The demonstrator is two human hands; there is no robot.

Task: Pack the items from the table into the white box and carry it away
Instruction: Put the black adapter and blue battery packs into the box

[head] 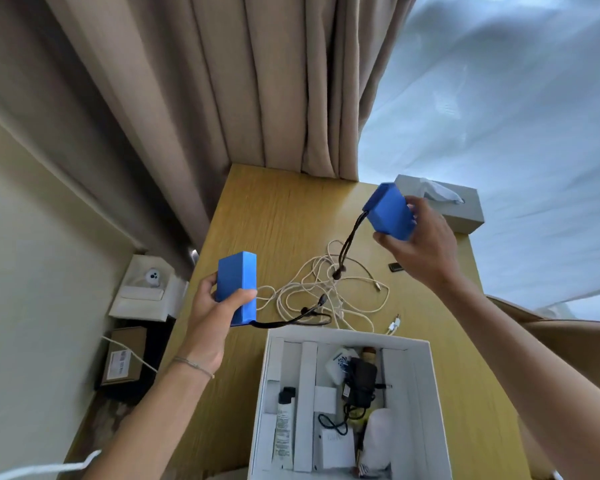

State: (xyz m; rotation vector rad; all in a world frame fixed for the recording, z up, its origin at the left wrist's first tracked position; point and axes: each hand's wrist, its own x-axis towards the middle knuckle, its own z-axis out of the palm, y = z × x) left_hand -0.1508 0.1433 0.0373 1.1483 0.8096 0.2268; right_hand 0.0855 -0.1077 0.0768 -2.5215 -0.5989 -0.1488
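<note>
My left hand (211, 315) grips a blue block (239, 285) above the table's left side; a black cord (291, 318) trails from its lower end. Raised over the far right of the table, my right hand (418, 242) holds a second blue block (390, 213), whose black cord (349, 244) hangs down to a tangle of white cables (329, 292) on the wooden table (278, 216). The open white box (433, 393) stands at the near edge, holding a tube, a black charger, white packets and other small items.
A grey tissue box (465, 213) sits at the table's far right corner. A small dark chip (396, 267) and white plugs (394, 325) lie on the table. Beige curtains hang behind. Left of the table, on the floor, are a white carton (146, 289) and a brown parcel (123, 358).
</note>
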